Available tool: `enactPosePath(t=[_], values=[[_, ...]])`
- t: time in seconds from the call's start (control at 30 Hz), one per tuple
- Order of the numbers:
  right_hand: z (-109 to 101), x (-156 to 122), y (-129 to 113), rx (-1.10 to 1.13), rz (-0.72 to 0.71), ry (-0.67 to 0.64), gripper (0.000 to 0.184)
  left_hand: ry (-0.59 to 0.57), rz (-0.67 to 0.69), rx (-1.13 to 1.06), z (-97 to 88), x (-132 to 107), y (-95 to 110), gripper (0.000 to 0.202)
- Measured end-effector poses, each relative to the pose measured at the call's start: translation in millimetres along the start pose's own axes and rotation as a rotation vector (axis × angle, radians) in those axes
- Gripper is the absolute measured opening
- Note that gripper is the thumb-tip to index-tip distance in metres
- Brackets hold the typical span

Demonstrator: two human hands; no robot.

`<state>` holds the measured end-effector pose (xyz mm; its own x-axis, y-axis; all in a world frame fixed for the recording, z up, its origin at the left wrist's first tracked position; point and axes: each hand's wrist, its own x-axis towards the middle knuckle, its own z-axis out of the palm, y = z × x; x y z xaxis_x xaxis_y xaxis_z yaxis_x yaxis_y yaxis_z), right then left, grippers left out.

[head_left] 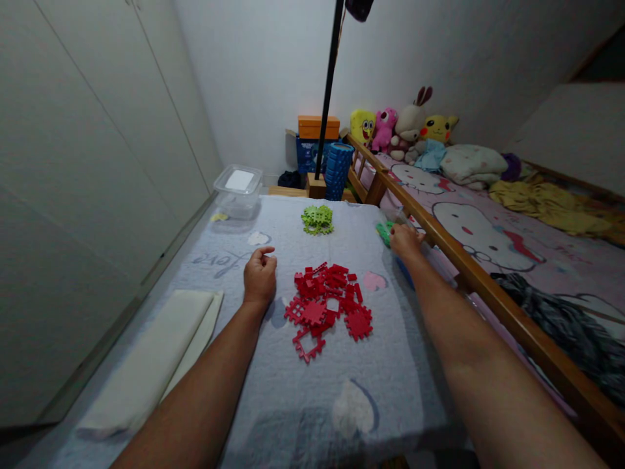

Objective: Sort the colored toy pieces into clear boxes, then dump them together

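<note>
My left hand [260, 275] rests on the pale blue blanket [303, 397], fingers curled into a loose fist with nothing visible in it, just left of a pile of red interlocking plastic pieces [328, 306]. My right hand [405, 241] reaches to the blanket's right edge, fingers closed around green plastic pieces [385, 232] beside the wooden bed rail [469, 264]. A small heap of light green pieces [317, 219] lies farther back in the middle.
A clear plastic box [238, 190] stands at the back left. A folded white cloth [156, 352] lies at the left. A black pole [328, 91] rises behind the blanket. Plush toys [405, 127] and bedding sit on the bed at right. White cupboard doors [88, 163] line the left.
</note>
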<state>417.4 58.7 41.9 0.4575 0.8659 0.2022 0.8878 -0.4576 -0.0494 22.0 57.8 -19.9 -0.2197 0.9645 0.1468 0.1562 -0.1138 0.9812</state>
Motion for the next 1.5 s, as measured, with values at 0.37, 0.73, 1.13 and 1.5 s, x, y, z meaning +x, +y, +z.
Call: enactPosePath(t=[0.37, 0.73, 1.13, 1.5], values=[[2.6, -3.9, 2.8, 0.048, -0.009, 0.057, 0.026, -0.002, 0.001, 0.002, -0.9, -0.7, 1.1, 0.031], [19.1, -49.0, -58.8, 0.516, -0.346, 0.027, 0.023, 0.010, 0.001, -0.014, -0.7, -0.5, -2.1, 0.030], [51.1, -116.5, -96.5, 0.696, -0.494, -0.191, 0.028, -0.064, 0.020, 0.068, -0.7, -5.0, -2.3, 0.032], [46.6, -114.9, -98.7, 0.840, -0.570, -0.278, 0.030, -0.124, 0.083, 0.347, 6.7, -13.9, 8.5, 0.025]])
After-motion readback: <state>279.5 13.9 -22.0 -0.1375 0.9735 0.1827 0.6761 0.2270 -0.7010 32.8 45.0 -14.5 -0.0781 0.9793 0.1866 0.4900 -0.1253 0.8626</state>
